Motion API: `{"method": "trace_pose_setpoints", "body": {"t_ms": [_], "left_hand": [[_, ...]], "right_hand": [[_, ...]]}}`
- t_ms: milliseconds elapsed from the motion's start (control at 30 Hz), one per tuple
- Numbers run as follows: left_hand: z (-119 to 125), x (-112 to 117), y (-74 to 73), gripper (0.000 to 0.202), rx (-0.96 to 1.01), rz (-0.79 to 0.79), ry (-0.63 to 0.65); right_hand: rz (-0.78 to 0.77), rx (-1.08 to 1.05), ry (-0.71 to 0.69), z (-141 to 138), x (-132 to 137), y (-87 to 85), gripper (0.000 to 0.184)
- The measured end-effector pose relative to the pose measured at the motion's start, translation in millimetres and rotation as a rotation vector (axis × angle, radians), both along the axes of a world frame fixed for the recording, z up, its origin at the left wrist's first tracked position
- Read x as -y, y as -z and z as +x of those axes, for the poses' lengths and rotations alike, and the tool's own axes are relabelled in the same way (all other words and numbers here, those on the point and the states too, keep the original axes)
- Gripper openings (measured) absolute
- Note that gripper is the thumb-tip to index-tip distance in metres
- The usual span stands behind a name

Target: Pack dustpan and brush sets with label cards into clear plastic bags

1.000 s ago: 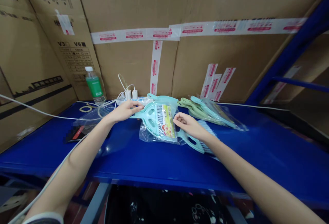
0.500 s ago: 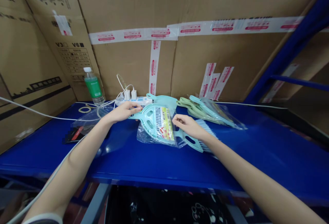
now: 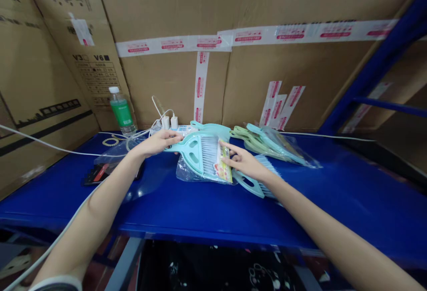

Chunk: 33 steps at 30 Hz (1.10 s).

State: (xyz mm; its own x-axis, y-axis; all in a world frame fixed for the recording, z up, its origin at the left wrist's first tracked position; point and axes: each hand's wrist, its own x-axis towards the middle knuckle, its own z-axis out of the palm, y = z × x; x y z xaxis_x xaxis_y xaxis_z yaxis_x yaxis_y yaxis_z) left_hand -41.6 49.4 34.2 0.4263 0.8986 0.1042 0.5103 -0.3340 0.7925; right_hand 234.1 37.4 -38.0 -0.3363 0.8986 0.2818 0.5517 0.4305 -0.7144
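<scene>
At the middle of the table, my left hand point(image 3: 158, 143) is closed around the handle of a light-blue hand brush point(image 3: 192, 152) with pale bristles, which lies over a clear plastic bag point(image 3: 187, 173). My right hand point(image 3: 245, 162) pinches a yellow and white printed label card point(image 3: 225, 170) at the bristle ends. The card covers only the outer edge of the bristles. Beneath my right wrist is another light-blue brush point(image 3: 250, 185), partly hidden by that hand. Just behind the held brush lies a light-blue dustpan point(image 3: 213, 129), partly covered.
Bagged green and blue brush sets point(image 3: 267, 142) lie at the back right. A bottle with a green label point(image 3: 122, 112), a power strip with white chargers point(image 3: 174, 123), cables and a dark box point(image 3: 100, 174) are on the left. Cardboard point(image 3: 167, 82) walls the back.
The label card has slid right across the brush, uncovering more bristles. My right fingers now grip its edge. My left hand has barely moved.
</scene>
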Motion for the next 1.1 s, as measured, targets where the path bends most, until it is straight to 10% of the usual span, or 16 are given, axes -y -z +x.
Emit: {"method": "trace_pose_setpoints", "body": {"t_ms": [133, 333, 733, 933, 1100], "left_hand": [[-4, -2, -2.1, 0.023, -0.061, 0.015, -0.035], [-13, -7, 0.4, 0.022, -0.09, -0.137, 0.065], [-8, -7, 15.7, 0.037, -0.352, -0.266, 0.18], [8, -12, 35.0, 0.041, -0.441, -0.142, -0.078], [12, -13, 44.1, 0.041, -0.285, -0.193, 0.033]], "right_hand": [[-0.117, -0.15, 0.029, 6, -4, -0.9, 0.049], [0.355, 0.114, 0.182, 8, -18, -26.4, 0.056], [0.313, 0.496, -0.049, -80, -86, -41.1, 0.046], [0.376, 0.525, -0.055, -82, -74, -44.7, 0.032], [0.371, 0.673, -0.084, -54, -56, -42.5, 0.028]]}}
